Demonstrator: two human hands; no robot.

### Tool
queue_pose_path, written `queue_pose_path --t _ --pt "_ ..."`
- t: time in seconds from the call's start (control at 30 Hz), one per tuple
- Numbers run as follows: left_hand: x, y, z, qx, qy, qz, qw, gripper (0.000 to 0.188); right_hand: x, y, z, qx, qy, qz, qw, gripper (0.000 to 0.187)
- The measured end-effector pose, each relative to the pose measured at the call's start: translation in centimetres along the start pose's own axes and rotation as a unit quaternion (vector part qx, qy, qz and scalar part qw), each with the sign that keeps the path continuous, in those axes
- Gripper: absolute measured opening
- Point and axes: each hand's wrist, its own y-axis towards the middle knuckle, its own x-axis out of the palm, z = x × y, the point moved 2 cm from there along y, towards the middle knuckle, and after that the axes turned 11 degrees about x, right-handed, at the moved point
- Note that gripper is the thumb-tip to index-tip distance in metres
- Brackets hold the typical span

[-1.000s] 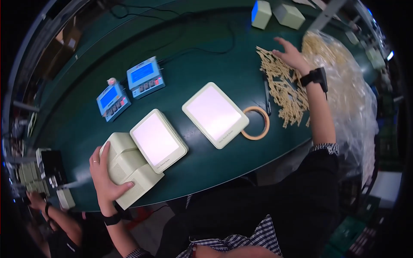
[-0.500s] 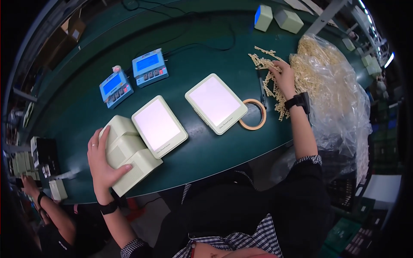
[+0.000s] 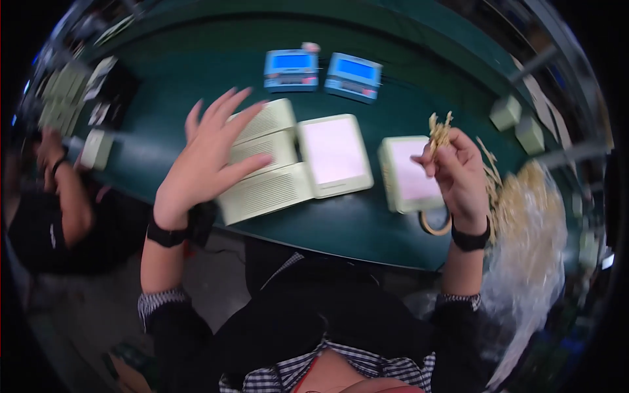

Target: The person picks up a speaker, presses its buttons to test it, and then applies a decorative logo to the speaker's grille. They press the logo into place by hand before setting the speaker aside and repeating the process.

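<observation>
Head view: the left hand [image 3: 208, 158] is held, fingers apart, over ridged cream plastic casings [image 3: 270, 187]; next, a cream-framed, white-screened panel [image 3: 335, 156] is set on the green desk [image 3: 341, 226]; over a matching panel [image 3: 409, 175], slender tan pieces [image 3: 438, 135] are clamped by the right hand's fingers.

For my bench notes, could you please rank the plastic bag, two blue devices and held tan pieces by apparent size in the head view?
Plastic bag
Left blue device and right blue device: alike, so unranked
Tan pieces
</observation>
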Motion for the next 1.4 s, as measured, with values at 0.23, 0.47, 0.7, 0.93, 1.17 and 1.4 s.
queue_pose_path --t 0.23,0.47,0.7,0.93,1.17,1.4 --pt "-5.3 1.2 5.0 0.179 -0.123 0.205 0.954 0.036 11.7 3.3 0.3 0.085 -0.141 -0.198 0.966 0.027" --pt "-3.2 -0.7 3.2 0.135 -0.158 0.241 0.948 0.017 14.5 3.9 2.0 0.056 -0.199 -0.195 0.959 0.036" --pt "-1.0 -0.7 1.9 0.023 -0.269 0.300 0.915 0.013 14.0 5.1 3.3 0.108 -0.215 -0.212 0.947 0.037" --pt "0.5 -0.9 -0.3 -0.152 -0.434 0.271 0.845 0.019 13.2 6.5 4.7 0.192 0.075 -0.143 0.968 0.033" --pt "0.7 -2.7 -0.5 -0.136 -0.492 0.307 0.803 0.014 15.4 5.9 4.4 0.260 0.288 -0.084 0.918 0.018" --pt "-1.5 -1.8 1.5 0.001 -0.335 0.340 0.879 0.019 14.9 6.0 5.3 0.014 -0.134 -0.078 0.988 0.010"
